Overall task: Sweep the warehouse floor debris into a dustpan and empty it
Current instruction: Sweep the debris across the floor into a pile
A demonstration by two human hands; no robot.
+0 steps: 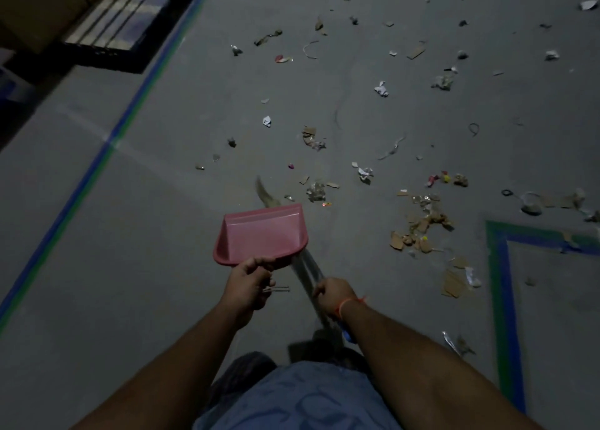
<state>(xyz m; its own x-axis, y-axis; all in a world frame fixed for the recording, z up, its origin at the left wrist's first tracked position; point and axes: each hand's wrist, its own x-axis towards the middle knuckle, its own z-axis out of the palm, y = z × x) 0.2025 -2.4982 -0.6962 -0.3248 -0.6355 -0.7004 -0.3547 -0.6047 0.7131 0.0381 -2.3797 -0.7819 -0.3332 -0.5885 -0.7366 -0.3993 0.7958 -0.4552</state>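
Dim warehouse floor (pixel 162 234): debris (pixel 418 225) is lying at two o'clock; your right hand (pixel 334 296), nearer, is gripping the broom (pixel 308 267), your left hand (pixel 248 281) gripping the dustpan (pixel 263 234).

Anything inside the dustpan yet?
The dustpan, held by the left hand, looks bare inside: only pink plastic shows. The near corner by the handle is covered by the fingers. The broom passes under it.

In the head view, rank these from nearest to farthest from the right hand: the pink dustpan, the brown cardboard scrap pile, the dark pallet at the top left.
Measured from the right hand, which grips the broom handle:
1. Pink dustpan, just ahead and to its left, held by the left hand.
2. Cardboard scrap pile, ahead and to its right on the floor.
3. Dark pallet, far off at the top left, beyond the blue floor line.
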